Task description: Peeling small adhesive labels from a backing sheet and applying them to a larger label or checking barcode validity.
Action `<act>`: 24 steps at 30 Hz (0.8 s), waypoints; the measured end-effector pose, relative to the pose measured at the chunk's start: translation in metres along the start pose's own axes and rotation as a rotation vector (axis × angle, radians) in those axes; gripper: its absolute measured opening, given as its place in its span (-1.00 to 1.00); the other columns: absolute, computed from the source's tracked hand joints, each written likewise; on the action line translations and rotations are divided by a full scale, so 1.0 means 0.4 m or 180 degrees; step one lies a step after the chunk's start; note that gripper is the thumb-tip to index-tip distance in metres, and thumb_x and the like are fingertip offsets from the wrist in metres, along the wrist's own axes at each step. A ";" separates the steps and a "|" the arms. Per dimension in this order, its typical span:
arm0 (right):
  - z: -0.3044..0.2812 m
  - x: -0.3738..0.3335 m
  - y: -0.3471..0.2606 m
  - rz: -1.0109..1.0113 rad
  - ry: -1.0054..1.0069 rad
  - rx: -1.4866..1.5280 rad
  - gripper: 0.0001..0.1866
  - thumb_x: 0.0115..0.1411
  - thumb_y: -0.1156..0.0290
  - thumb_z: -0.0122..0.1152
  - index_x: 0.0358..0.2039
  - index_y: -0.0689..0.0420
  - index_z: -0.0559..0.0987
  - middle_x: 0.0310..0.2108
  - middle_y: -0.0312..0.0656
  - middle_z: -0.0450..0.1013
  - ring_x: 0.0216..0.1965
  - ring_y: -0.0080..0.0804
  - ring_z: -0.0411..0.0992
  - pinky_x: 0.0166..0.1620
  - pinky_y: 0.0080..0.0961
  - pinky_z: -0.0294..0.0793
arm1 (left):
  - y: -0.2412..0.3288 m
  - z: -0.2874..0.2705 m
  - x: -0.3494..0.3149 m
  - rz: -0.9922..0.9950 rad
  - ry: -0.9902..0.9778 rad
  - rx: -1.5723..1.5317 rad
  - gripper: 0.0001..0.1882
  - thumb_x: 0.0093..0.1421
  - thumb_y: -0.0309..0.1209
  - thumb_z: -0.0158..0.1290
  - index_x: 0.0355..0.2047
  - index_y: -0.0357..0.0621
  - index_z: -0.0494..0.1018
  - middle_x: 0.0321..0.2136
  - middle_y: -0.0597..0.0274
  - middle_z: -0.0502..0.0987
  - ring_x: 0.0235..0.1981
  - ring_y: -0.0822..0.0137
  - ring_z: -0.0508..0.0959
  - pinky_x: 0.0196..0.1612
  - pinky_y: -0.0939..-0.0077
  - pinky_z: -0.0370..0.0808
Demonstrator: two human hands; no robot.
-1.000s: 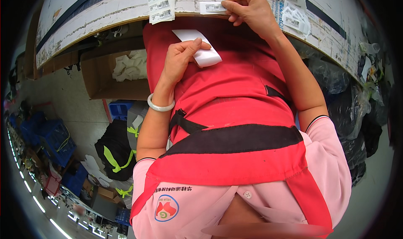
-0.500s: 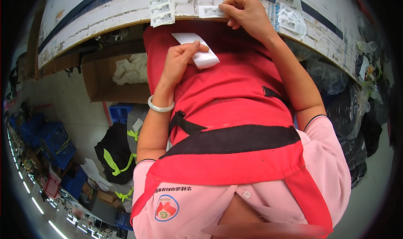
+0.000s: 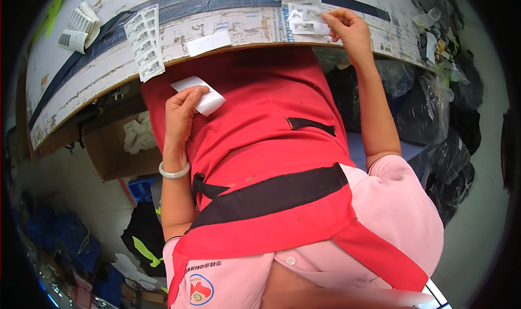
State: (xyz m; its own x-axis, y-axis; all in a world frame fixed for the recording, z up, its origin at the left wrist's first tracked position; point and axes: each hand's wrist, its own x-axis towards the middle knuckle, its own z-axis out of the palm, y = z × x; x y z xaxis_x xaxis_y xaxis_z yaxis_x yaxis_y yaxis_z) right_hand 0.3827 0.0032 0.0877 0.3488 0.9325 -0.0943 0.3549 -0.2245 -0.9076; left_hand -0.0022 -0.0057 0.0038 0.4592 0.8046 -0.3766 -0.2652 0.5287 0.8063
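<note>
Head view: left hand point(image 3: 182, 111) fingers holding white paper point(image 3: 199, 93) against apron, free for picking; right hand point(image 3: 350, 29) fingers pinching label point(image 3: 312, 13) at table point(image 3: 239, 24).

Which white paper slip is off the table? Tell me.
The white slip in the left hand, held against the red apron. The blank slip and the printed labels lie on the table.

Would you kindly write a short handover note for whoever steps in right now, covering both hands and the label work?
Left hand: holds a white packet against the red apron, below the table edge.
Right hand: on the table, fingertips pinching a barcode label.
Nearby: a label strip hangs over the edge; a blank white slip lies beside it.
Done: label in grip.
Left: the packet shows no label yet.
</note>
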 end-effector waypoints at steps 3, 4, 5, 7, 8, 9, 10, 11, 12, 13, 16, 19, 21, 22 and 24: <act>-0.012 0.020 0.094 0.0043 0.0074 -0.0833 -0.77 0.09 0.35 0.31 -0.34 0.22 0.52 -0.63 -0.39 0.39 -0.63 -0.71 0.31 -0.57 -0.74 0.31 | 0.002 0.007 0.007 0.0014 -0.0052 -0.0037 -0.74 0.26 -0.39 0.01 -0.22 -0.38 0.52 -0.38 0.13 0.57 -0.44 0.41 0.55 -0.40 0.57 0.49; -0.005 0.020 0.091 0.0072 0.0274 -0.1128 -0.74 0.05 0.32 0.34 -0.34 0.22 0.52 -0.64 -0.36 0.41 -0.61 -0.68 0.35 -0.52 -0.69 0.34 | 0.005 0.006 -0.001 0.0033 -0.0012 0.0005 -0.75 0.26 -0.39 0.01 -0.21 -0.38 0.51 -0.36 0.13 0.57 -0.43 0.41 0.55 -0.40 0.57 0.49; 0.002 0.019 0.087 0.0101 0.0474 -0.1419 -0.71 0.01 0.30 0.36 -0.34 0.21 0.53 -0.64 -0.32 0.42 -0.59 -0.64 0.39 -0.47 -0.64 0.37 | 0.008 0.003 -0.011 0.0052 0.0030 0.0048 -0.75 0.26 -0.40 0.01 -0.21 -0.38 0.51 -0.35 0.13 0.56 -0.42 0.40 0.55 -0.40 0.56 0.49; 0.008 0.016 0.082 0.0021 0.0586 -0.1481 -0.67 -0.01 0.28 0.38 -0.31 0.19 0.52 -0.65 -0.30 0.41 -0.60 -0.59 0.38 -0.47 -0.63 0.37 | 0.010 -0.015 -0.043 0.0210 0.0257 0.0041 -0.76 0.25 -0.41 0.01 -0.21 -0.38 0.51 -0.33 0.13 0.56 -0.40 0.40 0.55 -0.40 0.56 0.49; 0.006 0.008 0.086 -0.0097 0.0602 -0.1204 -0.68 -0.01 0.28 0.38 -0.30 0.18 0.52 -0.65 -0.29 0.41 -0.61 -0.57 0.37 -0.47 -0.62 0.37 | 0.013 -0.027 -0.061 0.0352 0.0459 0.0002 -0.76 0.25 -0.42 0.01 -0.21 -0.38 0.51 -0.31 0.13 0.56 -0.39 0.39 0.55 -0.39 0.57 0.49; 0.003 0.000 0.090 -0.0214 0.0616 -0.0927 -0.68 0.00 0.29 0.38 -0.29 0.17 0.52 -0.65 -0.28 0.41 -0.62 -0.55 0.37 -0.48 -0.62 0.36 | 0.029 -0.055 -0.082 0.0229 0.0532 -0.0121 -0.76 0.25 -0.42 0.01 -0.19 -0.38 0.49 -0.29 0.15 0.54 -0.35 0.38 0.55 -0.40 0.58 0.48; 0.005 -0.018 0.083 -0.0237 0.0587 -0.0902 -0.68 0.00 0.29 0.38 -0.29 0.17 0.52 -0.65 -0.28 0.41 -0.62 -0.55 0.37 -0.48 -0.62 0.36 | 0.039 -0.085 -0.109 0.0246 0.0572 -0.0261 -0.76 0.25 -0.41 0.01 -0.18 -0.36 0.48 -0.30 0.15 0.54 -0.34 0.38 0.55 -0.41 0.58 0.48; 0.008 -0.043 0.072 -0.0530 0.0619 -0.1118 -0.72 0.04 0.33 0.35 -0.27 0.16 0.52 -0.61 -0.32 0.40 -0.59 -0.61 0.34 -0.47 -0.66 0.35 | 0.049 -0.118 -0.136 0.0263 0.0612 -0.0403 -0.75 0.26 -0.40 0.01 -0.17 -0.35 0.46 -0.30 0.16 0.54 -0.33 0.38 0.55 -0.42 0.59 0.47; 0.011 -0.056 0.067 -0.0825 0.0653 -0.1330 -0.76 0.07 0.38 0.33 -0.26 0.15 0.53 -0.57 -0.36 0.39 -0.56 -0.67 0.31 -0.47 -0.70 0.33 | 0.049 -0.154 -0.161 0.0392 0.0805 -0.0491 -0.75 0.26 -0.39 0.01 -0.16 -0.33 0.45 -0.31 0.16 0.54 -0.33 0.37 0.55 -0.43 0.58 0.47; 0.012 -0.060 0.069 -0.0843 0.0651 -0.1300 -0.76 0.07 0.38 0.33 -0.26 0.15 0.53 -0.57 -0.36 0.39 -0.56 -0.67 0.31 -0.47 -0.70 0.33 | 0.045 -0.187 -0.181 0.0521 0.0976 -0.0569 -0.75 0.26 -0.38 0.00 -0.15 -0.30 0.45 -0.31 0.16 0.54 -0.32 0.36 0.55 -0.45 0.58 0.46; 0.029 -0.066 0.104 -0.1313 0.0531 -0.1385 -0.81 0.02 0.38 0.33 -0.32 0.07 0.58 -0.45 -0.26 0.44 -0.51 -0.46 0.41 -0.41 -0.54 0.41 | 0.005 -0.299 -0.205 0.0524 0.1484 -0.0994 -0.76 0.25 -0.38 0.01 -0.13 -0.24 0.45 -0.28 0.21 0.55 -0.34 0.39 0.56 -0.46 0.59 0.46; 0.046 -0.031 0.088 -0.1212 0.0610 -0.1362 -0.84 0.03 0.37 0.33 -0.36 0.08 0.60 -0.47 -0.27 0.44 -0.51 -0.48 0.41 -0.40 -0.57 0.40 | -0.092 -0.515 -0.237 0.0399 0.1507 -0.1681 -0.77 0.22 -0.42 0.05 -0.12 -0.19 0.47 -0.23 0.24 0.55 -0.33 0.37 0.56 -0.41 0.52 0.50; 0.058 -0.025 0.069 -0.1238 0.0601 -0.1407 -0.85 0.04 0.37 0.33 -0.36 0.10 0.60 -0.48 -0.28 0.45 -0.51 -0.50 0.39 -0.39 -0.59 0.39 | -0.128 -0.543 -0.218 0.0213 0.2277 -0.1616 -0.76 0.22 -0.44 0.05 -0.10 -0.17 0.47 -0.25 0.24 0.55 -0.35 0.33 0.56 -0.39 0.44 0.52; 0.070 -0.029 0.050 -0.1329 0.0604 -0.1396 -0.86 0.06 0.37 0.32 -0.36 0.10 0.60 -0.48 -0.28 0.44 -0.51 -0.50 0.39 -0.39 -0.60 0.39 | -0.145 -0.563 -0.223 0.0123 0.2520 -0.1646 -0.67 0.23 -0.37 0.04 0.01 -0.13 0.42 -0.22 0.18 0.53 -0.29 0.25 0.55 -0.28 0.32 0.54; 0.108 -0.042 0.003 -0.1437 0.0475 -0.1329 -0.87 0.10 0.37 0.28 -0.35 0.13 0.59 -0.46 -0.25 0.45 -0.49 -0.50 0.40 -0.38 -0.62 0.39 | -0.189 -0.636 -0.260 -0.0029 0.3003 -0.1059 -0.60 0.23 -0.32 0.05 0.07 -0.10 0.38 -0.19 0.14 0.52 -0.22 0.23 0.53 -0.21 0.23 0.51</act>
State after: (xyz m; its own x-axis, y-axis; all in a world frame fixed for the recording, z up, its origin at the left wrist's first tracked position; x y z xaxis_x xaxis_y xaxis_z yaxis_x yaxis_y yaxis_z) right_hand 0.3399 -0.0005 0.0704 0.1921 0.9183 0.3462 0.7934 0.0623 -0.6055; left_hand -0.2456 -0.0605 -0.1341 -0.3602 0.6092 -0.7065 -0.5551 0.4687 0.6872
